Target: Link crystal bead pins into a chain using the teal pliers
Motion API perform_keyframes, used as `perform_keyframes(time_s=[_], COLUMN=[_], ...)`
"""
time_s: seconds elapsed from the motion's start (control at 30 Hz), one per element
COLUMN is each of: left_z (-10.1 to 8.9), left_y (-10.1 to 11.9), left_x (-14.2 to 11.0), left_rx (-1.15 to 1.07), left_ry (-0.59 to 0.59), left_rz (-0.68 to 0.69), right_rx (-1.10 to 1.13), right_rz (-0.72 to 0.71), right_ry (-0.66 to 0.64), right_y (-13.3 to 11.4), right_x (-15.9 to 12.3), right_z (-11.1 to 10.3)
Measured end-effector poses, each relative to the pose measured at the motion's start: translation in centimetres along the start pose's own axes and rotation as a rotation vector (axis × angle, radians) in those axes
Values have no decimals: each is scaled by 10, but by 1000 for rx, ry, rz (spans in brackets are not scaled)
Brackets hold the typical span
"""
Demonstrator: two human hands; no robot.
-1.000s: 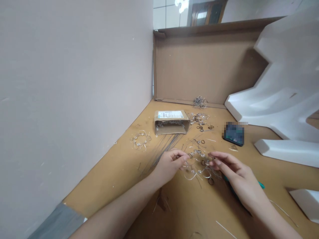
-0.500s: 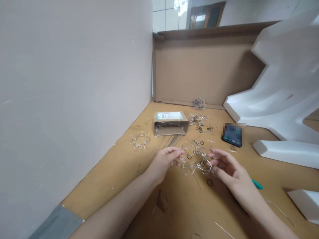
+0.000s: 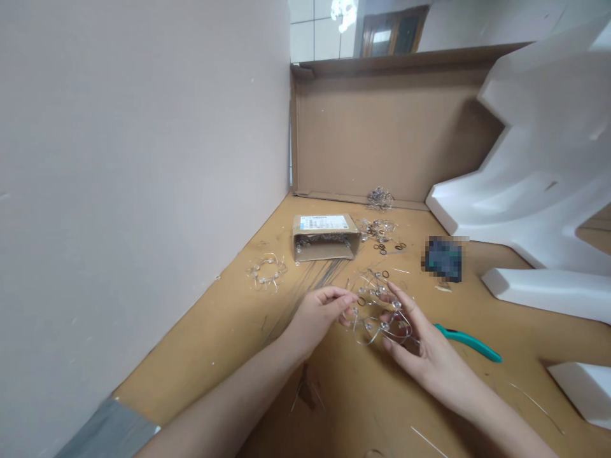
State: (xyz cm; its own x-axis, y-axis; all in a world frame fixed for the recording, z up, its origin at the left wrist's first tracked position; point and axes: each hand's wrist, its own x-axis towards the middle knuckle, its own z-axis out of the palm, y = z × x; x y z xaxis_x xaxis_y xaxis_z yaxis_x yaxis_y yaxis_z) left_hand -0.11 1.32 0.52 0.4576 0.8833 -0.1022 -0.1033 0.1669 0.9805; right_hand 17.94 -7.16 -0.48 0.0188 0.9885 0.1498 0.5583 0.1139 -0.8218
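My left hand (image 3: 324, 312) is closed in a pinch on the near-left side of a beaded wire ring (image 3: 384, 326), thin silver wire with clear beads and loose wire ends. My right hand (image 3: 427, 353) surrounds the ring's right side, index finger and thumb spread wide apart. Wire crosses in front of its fingers; whether they press on it cannot be made out. Beneath and behind lie more beaded wire and small dark rings (image 3: 385, 274). A teal-handled tool (image 3: 470, 342) lies beside my right hand, its head hidden.
A small open cardboard box (image 3: 326, 249) holds beaded wire. Another beaded ring (image 3: 267, 272) lies left of it, wire clusters (image 3: 380, 198) behind. A blurred phone (image 3: 443, 259) and white foam pieces (image 3: 529, 292) are at right. A large grey panel (image 3: 143, 159) stands at left.
My right hand has moved left around the ring, its index finger and thumb now wider apart. More of the teal handle shows. The ring has shifted slightly toward me.
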Motion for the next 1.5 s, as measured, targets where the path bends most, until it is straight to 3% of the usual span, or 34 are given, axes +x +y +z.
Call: perform_keyframes(time_s=[0.1, 0.23, 0.4, 0.53, 0.67, 0.8, 1.03, 1.3, 1.5], left_z=[-2, -5, -2, 6, 10, 9, 10, 6, 11], left_y=[0, -1, -2, -2, -4, -8, -5, -4, 0], left_x=[1, 3, 1, -4, -6, -4, -6, -4, -8], left_rx=[7, -22, -15, -32, -22, -21, 8, 43, 85], left_ry=[20, 43, 22, -10, -41, -44, -43, -7, -12], left_rz=[8, 1, 1, -9, -18, -5, -7, -8, 80], right_rx=[101, 128, -142, -348, -408, -255, -64, -115, -203], right_rz=[46, 39, -22, -22, -23, -100, -154, -161, -144], right_ry=[-10, 105, 259, 283, 303, 214, -90, -109, -60], right_y=[-5, -3, 4, 4, 2, 6, 4, 4, 0], right_x=[1, 4, 5, 3, 2, 0, -4, -8, -5], right_z=[-3, -4, -3, 1, 8, 6, -8, -17, -10])
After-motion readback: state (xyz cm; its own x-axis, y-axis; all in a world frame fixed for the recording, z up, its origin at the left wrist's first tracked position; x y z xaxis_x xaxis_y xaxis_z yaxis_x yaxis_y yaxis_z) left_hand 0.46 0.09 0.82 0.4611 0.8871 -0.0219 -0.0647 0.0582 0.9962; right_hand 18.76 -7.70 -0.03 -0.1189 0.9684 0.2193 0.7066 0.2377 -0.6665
